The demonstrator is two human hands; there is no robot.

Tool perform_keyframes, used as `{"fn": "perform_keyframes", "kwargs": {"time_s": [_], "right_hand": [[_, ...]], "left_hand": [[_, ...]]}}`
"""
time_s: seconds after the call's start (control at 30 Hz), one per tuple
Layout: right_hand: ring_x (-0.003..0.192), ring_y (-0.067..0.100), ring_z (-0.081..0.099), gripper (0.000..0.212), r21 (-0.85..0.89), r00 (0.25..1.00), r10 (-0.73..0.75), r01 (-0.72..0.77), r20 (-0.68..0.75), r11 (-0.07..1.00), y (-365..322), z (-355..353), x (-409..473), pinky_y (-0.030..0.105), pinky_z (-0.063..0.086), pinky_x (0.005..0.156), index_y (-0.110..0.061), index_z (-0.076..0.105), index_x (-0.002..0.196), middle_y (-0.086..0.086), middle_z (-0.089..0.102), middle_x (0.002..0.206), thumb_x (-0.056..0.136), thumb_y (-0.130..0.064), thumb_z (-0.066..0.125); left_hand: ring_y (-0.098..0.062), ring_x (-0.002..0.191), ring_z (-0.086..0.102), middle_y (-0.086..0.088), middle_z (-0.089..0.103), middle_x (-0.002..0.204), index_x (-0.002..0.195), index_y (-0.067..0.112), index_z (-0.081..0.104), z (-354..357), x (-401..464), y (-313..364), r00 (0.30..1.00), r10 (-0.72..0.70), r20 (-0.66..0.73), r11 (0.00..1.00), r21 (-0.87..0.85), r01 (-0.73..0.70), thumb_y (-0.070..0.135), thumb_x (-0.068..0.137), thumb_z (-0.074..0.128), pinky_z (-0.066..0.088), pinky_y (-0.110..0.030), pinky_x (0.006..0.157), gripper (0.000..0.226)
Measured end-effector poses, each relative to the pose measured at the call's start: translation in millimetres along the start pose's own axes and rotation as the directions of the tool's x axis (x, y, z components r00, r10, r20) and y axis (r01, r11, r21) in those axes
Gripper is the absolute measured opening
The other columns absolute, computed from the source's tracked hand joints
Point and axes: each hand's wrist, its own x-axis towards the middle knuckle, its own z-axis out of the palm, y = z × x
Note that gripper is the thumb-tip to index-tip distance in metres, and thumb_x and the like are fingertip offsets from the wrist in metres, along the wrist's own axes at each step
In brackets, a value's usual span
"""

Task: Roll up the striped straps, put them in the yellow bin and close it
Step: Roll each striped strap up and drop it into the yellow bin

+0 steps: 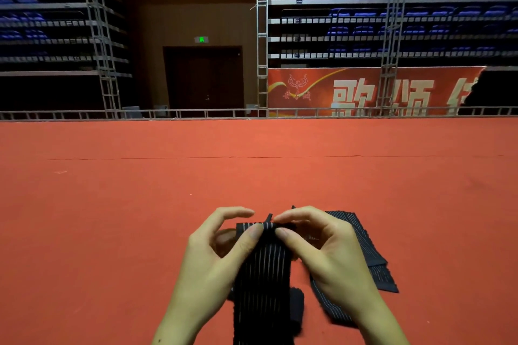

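A black strap with thin white stripes (263,283) runs from the bottom edge of the view up to my hands, above the red carpet. My left hand (213,258) pinches its far end at the left corner, thumb on top. My right hand (322,249) pinches the same end at the right corner, where the fabric is folded over into a small roll. Another striped strap (367,249) lies flat on the carpet behind and to the right of my right hand, partly hidden by it. No yellow bin is in view.
The red carpet (140,204) stretches wide to a metal truss rail (196,113) at its far edge. Beyond stand truss towers, a red banner (350,89), a dark door and rows of blue seats.
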Motion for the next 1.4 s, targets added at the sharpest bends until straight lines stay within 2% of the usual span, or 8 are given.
{"fn": "perform_keyframes", "kwargs": {"time_s": [0.27, 0.4, 0.53, 0.67, 0.83, 0.97, 1.17, 1.4], "right_hand": [[0.093, 0.022, 0.076, 0.017, -0.053, 0.999, -0.031, 0.030, -0.019, 0.998, -16, 5, -22, 0.042, 0.063, 0.082, -0.024, 0.082, 0.100, 0.000, 0.081, 0.100, 0.096, -0.008, 0.079], [0.085, 0.013, 0.070, 0.018, 0.038, 0.998, 0.053, -0.054, 0.023, 0.998, -26, 3, -35, 0.025, 0.057, 0.074, -0.022, 0.083, 0.098, 0.003, 0.080, 0.096, 0.094, -0.005, 0.081], [0.085, 0.027, 0.075, 0.014, 0.138, 0.988, 0.143, -0.149, 0.049, 0.979, -35, 2, -48, 0.048, 0.064, 0.071, -0.024, 0.078, 0.109, 0.011, 0.079, 0.100, 0.096, -0.025, 0.082], [0.073, 0.024, 0.070, 0.009, 0.077, 0.992, 0.116, -0.120, 0.053, 0.990, -41, 1, -61, 0.041, 0.060, 0.060, -0.023, 0.078, 0.106, 0.016, 0.077, 0.089, 0.097, -0.023, 0.078], [0.093, 0.027, 0.078, 0.011, 0.057, 1.000, -0.013, 0.014, -0.012, 0.998, -51, 1, -77, 0.044, 0.063, 0.083, -0.018, 0.075, 0.108, 0.008, 0.080, 0.096, 0.099, -0.014, 0.077], [0.091, 0.031, 0.076, 0.016, 0.048, 0.999, -0.023, 0.024, -0.027, 0.999, -55, 4, -87, 0.052, 0.060, 0.085, -0.022, 0.076, 0.105, 0.009, 0.079, 0.093, 0.099, -0.007, 0.076], [0.092, 0.027, 0.075, 0.018, 0.120, 0.999, 0.012, -0.007, -0.041, 0.993, -61, 8, -105, 0.039, 0.059, 0.084, -0.015, 0.074, 0.107, 0.009, 0.079, 0.099, 0.098, 0.001, 0.073], [0.076, 0.016, 0.070, 0.014, 0.035, 0.999, 0.032, -0.031, -0.041, 0.999, -69, 4, -129, 0.032, 0.053, 0.066, -0.023, 0.074, 0.113, 0.007, 0.076, 0.088, 0.100, -0.027, 0.075]], "left_hand": [[-0.024, 0.093, 0.078, -0.012, 0.081, 0.097, 0.104, 0.020, 0.080, -2, -21, 11, 0.998, -0.052, 0.046, 0.998, -0.045, 0.054, 0.026, 0.097, 0.076, 0.057, -0.036, 0.078, 0.010], [-0.021, 0.094, 0.077, -0.012, 0.081, 0.100, 0.106, 0.017, 0.079, -6, -35, 17, 0.995, -0.058, 0.082, 0.996, -0.066, 0.063, 0.013, 0.099, 0.074, 0.059, -0.029, 0.077, 0.010], [-0.019, 0.097, 0.076, -0.011, 0.080, 0.102, 0.106, 0.019, 0.078, -8, -48, 23, 0.993, -0.025, 0.112, 0.999, -0.035, 0.029, 0.007, 0.100, 0.072, 0.058, -0.029, 0.078, 0.014], [-0.018, 0.102, 0.076, -0.007, 0.080, 0.104, 0.110, 0.016, 0.077, -8, -61, 27, 0.991, 0.034, 0.126, 0.999, 0.006, -0.035, 0.003, 0.100, 0.071, 0.059, -0.026, 0.087, 0.017], [-0.027, 0.097, 0.080, -0.008, 0.083, 0.099, 0.113, 0.024, 0.076, 4, -81, 34, 0.999, -0.034, 0.034, 0.996, -0.080, 0.037, 0.018, 0.098, 0.075, 0.061, -0.036, 0.078, 0.016], [-0.018, 0.090, 0.079, -0.006, 0.082, 0.094, 0.099, 0.022, 0.080, 11, -89, 34, 0.998, 0.009, -0.062, 0.996, -0.082, -0.014, 0.025, 0.095, 0.077, 0.060, -0.025, 0.074, 0.006], [-0.014, 0.091, 0.078, -0.008, 0.082, 0.097, 0.105, 0.014, 0.078, 9, -103, 40, 0.999, 0.031, -0.018, 0.991, -0.130, -0.033, 0.010, 0.099, 0.074, 0.060, -0.025, 0.077, 0.008], [-0.016, 0.099, 0.078, -0.005, 0.081, 0.102, 0.108, 0.014, 0.075, 1, -124, 42, 0.992, 0.110, 0.054, 0.994, -0.010, -0.110, 0.005, 0.098, 0.075, 0.061, -0.028, 0.086, 0.013]]}}
